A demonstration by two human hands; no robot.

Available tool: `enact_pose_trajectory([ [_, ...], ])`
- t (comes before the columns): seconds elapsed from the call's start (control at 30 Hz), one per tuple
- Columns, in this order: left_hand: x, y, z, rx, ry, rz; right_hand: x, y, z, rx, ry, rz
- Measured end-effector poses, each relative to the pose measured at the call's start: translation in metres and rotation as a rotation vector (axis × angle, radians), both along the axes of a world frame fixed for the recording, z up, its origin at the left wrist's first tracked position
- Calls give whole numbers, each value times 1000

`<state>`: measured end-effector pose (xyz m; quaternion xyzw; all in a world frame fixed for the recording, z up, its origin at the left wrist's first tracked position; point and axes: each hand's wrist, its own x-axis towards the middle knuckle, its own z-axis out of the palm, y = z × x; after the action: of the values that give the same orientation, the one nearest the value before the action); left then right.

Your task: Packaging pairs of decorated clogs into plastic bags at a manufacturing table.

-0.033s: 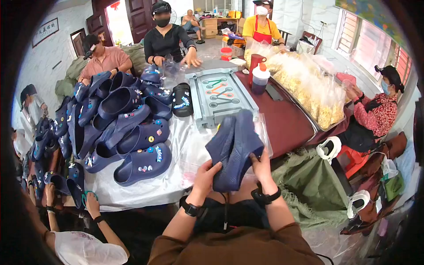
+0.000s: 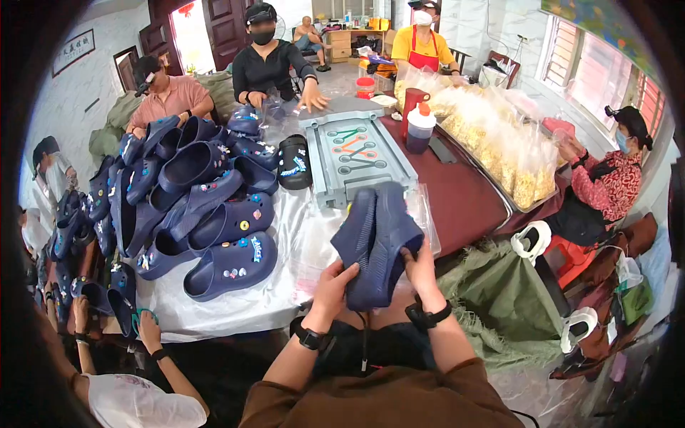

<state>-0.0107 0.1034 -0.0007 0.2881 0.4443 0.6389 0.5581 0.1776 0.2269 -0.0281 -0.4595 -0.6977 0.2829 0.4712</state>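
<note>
My left hand (image 2: 334,282) and my right hand (image 2: 422,269) grip a pair of navy foam clogs (image 2: 376,242) from both sides. The clogs are pressed together, with ridged surfaces toward me, above the near edge of the table. Clear plastic bags (image 2: 314,246) lie under and beside them. To the left, a heap of navy clogs (image 2: 232,221) with small coloured charms covers a white sheet (image 2: 185,310). Just beyond my hands stands a grey plastic folding piece (image 2: 325,153) with green, orange and grey linked shapes, and a black clog (image 2: 294,164) sits beside it.
On the dark red table cloth (image 2: 464,207) stand a dark bottle with a white lid (image 2: 420,128) and a tray (image 2: 492,187) of bagged yellow snacks. A green sack (image 2: 499,303) hangs at my right. Several people work around the table; one (image 2: 143,396) sits close at left.
My hands and the pair of clogs have shifted very slightly, with the clogs' far ends tipping a little. Both hands keep their grip.
</note>
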Motion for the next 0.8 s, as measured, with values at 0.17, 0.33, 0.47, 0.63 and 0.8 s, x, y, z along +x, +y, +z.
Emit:
enact_pose_trajectory([
  [0.17,6,0,-9,-45,-53,15,0,2,10,-130,-273,-42],
  [0.33,17,5,9,-92,32,-25,-4,3,16,-154,-366,-166],
  [0.47,25,10,-12,-140,74,-17,-7,-4,11,-476,394,-185],
  [0.63,29,8,-9,-116,50,-24,21,-33,18,-470,466,204],
  [0.8,29,11,-11,-171,85,-50,16,-64,64,-197,109,389],
])
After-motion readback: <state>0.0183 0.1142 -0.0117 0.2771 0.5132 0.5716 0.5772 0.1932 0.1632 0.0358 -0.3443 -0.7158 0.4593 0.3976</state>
